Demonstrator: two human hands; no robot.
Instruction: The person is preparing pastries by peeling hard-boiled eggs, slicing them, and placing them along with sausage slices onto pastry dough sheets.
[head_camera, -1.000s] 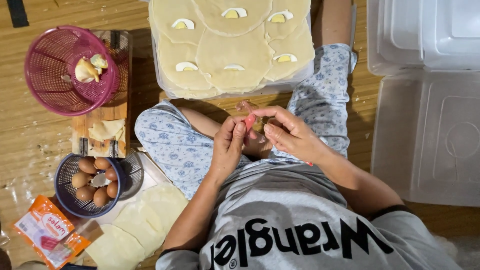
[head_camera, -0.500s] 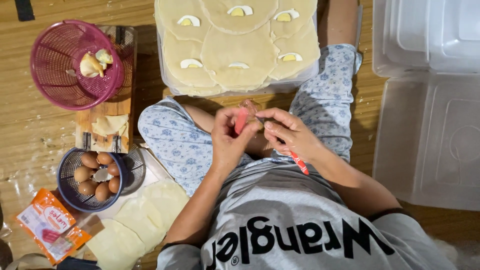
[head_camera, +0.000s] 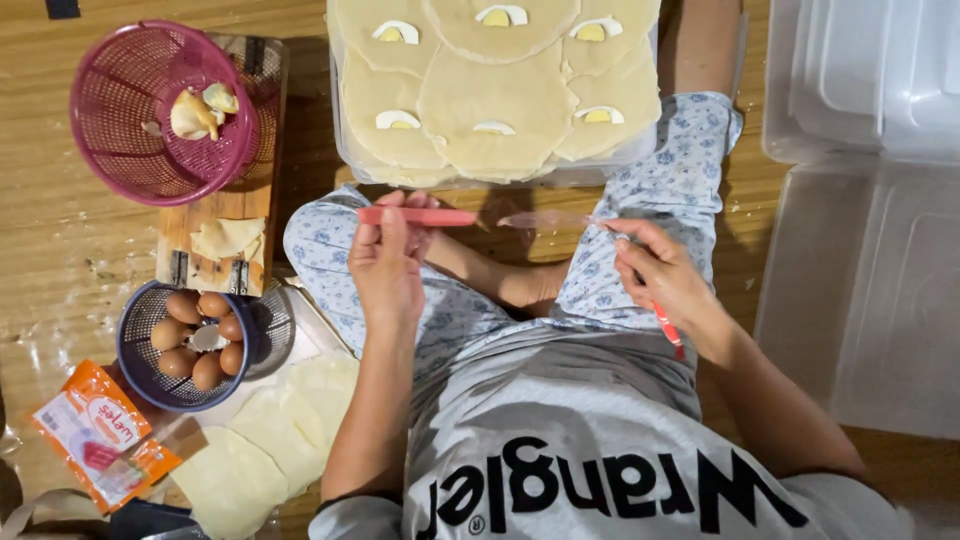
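My left hand (head_camera: 385, 268) is raised over my left knee, its fingers pinching one end of a thin red strip (head_camera: 420, 216) that lies level. My right hand (head_camera: 665, 280) is over my right knee. It grips a clear, stretched piece of film (head_camera: 545, 218) that reaches toward the red strip, and a second red strip (head_camera: 668, 325) hangs from its palm. Just beyond both hands stands a clear tray (head_camera: 345, 150) of pale dough rounds (head_camera: 495, 95), each topped with a slice of boiled egg (head_camera: 398, 120).
A pink basket (head_camera: 120, 150) with pale scraps rests on a wooden board (head_camera: 210, 215) at the left. Below it are a dark basket of brown eggs (head_camera: 195, 335), an orange packet (head_camera: 100, 435) and loose dough sheets (head_camera: 265, 445). White plastic tubs (head_camera: 865, 200) fill the right side.
My hands were together in my lap around a small piece. They have pulled apart, the left going left with the red strip and the right going right with the clear film.
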